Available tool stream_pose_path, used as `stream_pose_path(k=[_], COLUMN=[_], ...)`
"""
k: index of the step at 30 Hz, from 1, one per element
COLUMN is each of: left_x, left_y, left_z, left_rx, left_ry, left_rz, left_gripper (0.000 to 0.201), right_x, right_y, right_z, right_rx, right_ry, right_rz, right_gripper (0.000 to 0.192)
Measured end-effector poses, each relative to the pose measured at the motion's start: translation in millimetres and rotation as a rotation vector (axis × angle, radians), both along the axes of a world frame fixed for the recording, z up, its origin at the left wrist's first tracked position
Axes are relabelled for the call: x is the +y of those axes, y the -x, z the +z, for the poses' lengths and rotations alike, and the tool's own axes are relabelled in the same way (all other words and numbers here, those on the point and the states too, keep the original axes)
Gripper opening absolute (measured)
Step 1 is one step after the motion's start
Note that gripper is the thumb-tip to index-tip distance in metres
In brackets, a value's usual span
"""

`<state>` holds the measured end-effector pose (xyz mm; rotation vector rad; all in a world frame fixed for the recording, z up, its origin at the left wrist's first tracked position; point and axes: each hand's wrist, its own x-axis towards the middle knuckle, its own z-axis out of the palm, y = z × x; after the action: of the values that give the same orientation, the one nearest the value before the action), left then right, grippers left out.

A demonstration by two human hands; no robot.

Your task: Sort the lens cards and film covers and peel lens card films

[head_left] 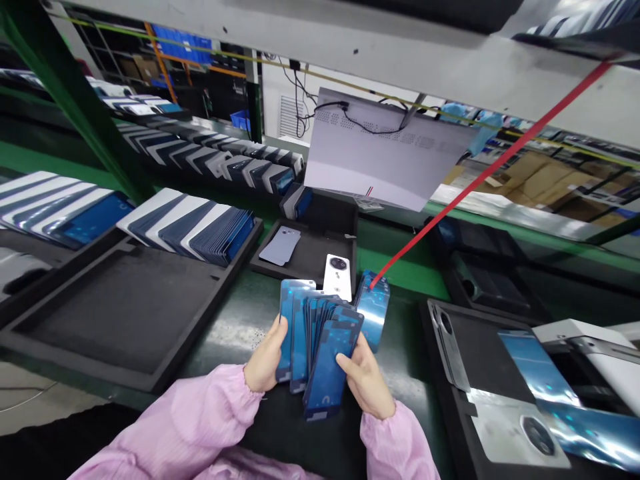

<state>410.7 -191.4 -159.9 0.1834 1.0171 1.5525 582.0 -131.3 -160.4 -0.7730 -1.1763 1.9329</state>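
Between my two hands is a fanned stack of blue film-covered phone back panels [327, 363], tilted up over the bench. My left hand [269, 355] grips the stack at its left edge, thumb in front. On the right edge my right hand [367, 380] pinches the front panels, its thumb on the blue face. Just behind the stack a white phone back panel [338, 275] with a round dark camera ring leans at a tray's edge. More blue panels [374, 310] lie on the bench beyond my right hand.
A black foam tray [125, 320] with a row of panels [185, 223] stands left. A smaller tray [317, 257] holds a grey panel [281, 245]. At right, another tray [440, 393] carries loose panels. A red strap [490, 173] slants down from the shelf; a grey board [385, 153] hangs ahead.
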Motion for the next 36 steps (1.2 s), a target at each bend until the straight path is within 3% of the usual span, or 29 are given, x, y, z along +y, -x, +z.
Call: stream_pose_path(k=[2, 6, 12, 16, 18, 20, 23, 25, 31, 36], left_x=[1, -1, -13, -10, -7, -6, -7, -7, -2, 4], left_y=[3, 1, -12, -7, -4, -5, -11, -16, -18, -21], left_z=[-0.7, -5.4, -25.3, -28.5, -29.0, -29.9, -28.9, -26.0, -27.4, -31.2], left_rx=[0.021, 0.021, 0.408, 0.680, 0.836, 0.876, 0.818, 0.818, 0.832, 0.804], left_ry=[0.019, -0.132, -0.451, -0.639, -0.637, -0.621, -0.618, -0.615, -0.465, -0.371], left_rz=[0.028, -0.096, -0.262, -0.313, -0.251, -0.138, -0.008, 0.027, -0.008, 0.058], left_gripper=[0.055, 0.056, 0.070, 0.087, 0.086, 0.096, 0.115, 0.109, 0.086, 0.099], right_x=[4, 6, -9, -19, -22, -22, -20, -17, -13, -21], right_y=[-5, -8, 6, -1, -4, -5, 1, 7, 25, 38], right_z=[2.7, 7.9, -18.1, -28.7, -24.9, -18.0, -11.5, -14.4, -45.2, -47.6], right_rx=[0.001, 0.069, -0.090, -0.162, -0.201, -0.245, -0.247, -0.234, -0.314, -0.581], right_ry=[-0.017, -0.080, -0.295, -0.561, -0.709, -0.781, -0.778, -0.747, -0.727, -0.840], right_rz=[-0.054, -0.094, -0.110, -0.149, -0.169, -0.103, 0.062, 0.095, -0.070, -0.238], right_gripper=[0.053, 0.052, 0.046, 0.055, 0.058, 0.064, 0.076, 0.074, 0.045, 0.017])
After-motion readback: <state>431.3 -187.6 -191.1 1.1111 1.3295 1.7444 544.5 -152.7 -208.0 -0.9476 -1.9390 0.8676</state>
